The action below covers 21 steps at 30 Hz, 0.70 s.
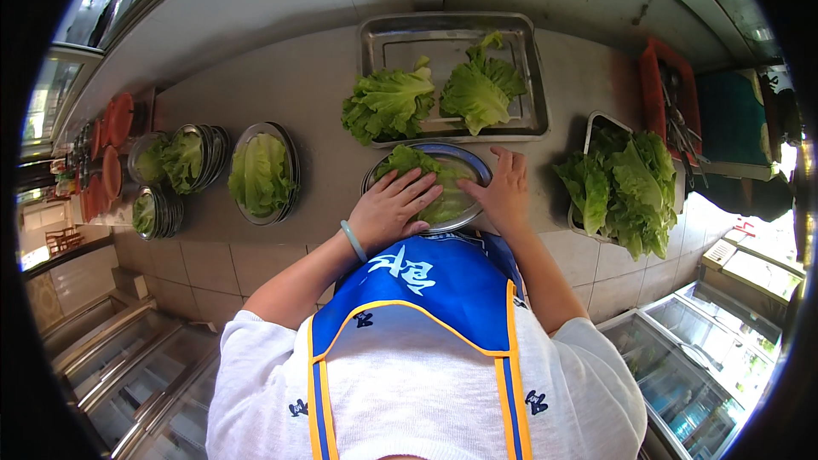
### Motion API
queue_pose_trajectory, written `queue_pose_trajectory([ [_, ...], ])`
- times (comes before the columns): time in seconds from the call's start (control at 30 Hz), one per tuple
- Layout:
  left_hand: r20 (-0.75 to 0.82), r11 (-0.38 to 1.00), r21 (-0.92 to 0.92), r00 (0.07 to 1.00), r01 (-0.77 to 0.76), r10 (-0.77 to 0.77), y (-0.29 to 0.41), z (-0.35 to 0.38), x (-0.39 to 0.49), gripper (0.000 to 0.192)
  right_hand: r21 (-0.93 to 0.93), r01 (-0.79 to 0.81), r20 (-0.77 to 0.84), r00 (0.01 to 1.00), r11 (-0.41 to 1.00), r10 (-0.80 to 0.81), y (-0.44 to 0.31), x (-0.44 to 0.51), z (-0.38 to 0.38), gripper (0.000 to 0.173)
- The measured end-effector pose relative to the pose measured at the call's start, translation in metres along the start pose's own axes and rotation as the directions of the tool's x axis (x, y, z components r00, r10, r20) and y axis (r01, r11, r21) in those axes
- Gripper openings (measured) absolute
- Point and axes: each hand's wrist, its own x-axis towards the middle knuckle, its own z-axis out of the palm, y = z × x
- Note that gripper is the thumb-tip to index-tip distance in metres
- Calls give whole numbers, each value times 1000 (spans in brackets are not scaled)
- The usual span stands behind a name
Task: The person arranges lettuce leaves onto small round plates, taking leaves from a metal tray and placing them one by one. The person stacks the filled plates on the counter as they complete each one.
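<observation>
Before me on the counter sits an oval metal plate (470, 158) with lettuce leaves (447, 199) on it. My left hand (393, 206), a pale green bangle at its wrist, lies spread flat over the leaves. At the plate's right rim is my right hand (505, 188), its thumb reaching in over the leaves; whether it grips the rim cannot be told. Just behind the plate, a rectangular metal tray (454, 24) bears two bunches of lettuce, one at left (393, 102) and one at right (484, 92).
Stacked oval plates topped with lettuce (259, 172) stand left, with more plate stacks (204, 156) and red items (118, 120) beyond. At right, a metal container (594, 118) overflows with lettuce leaves (639, 185); behind it, a red basket (655, 76) holds metal utensils. A wall backs the counter.
</observation>
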Motion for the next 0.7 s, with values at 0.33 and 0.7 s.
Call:
queue_pose_trajectory([
  [0.33,-79,999,-51,997,5,-9,-1,1,-7,61,316,73,-22,997,946,-70,21,-6,19,37],
  [0.7,-234,602,-642,626,475,-744,3,-35,-41,26,560,-289,268,950,777,160,30,16,-4,26],
])
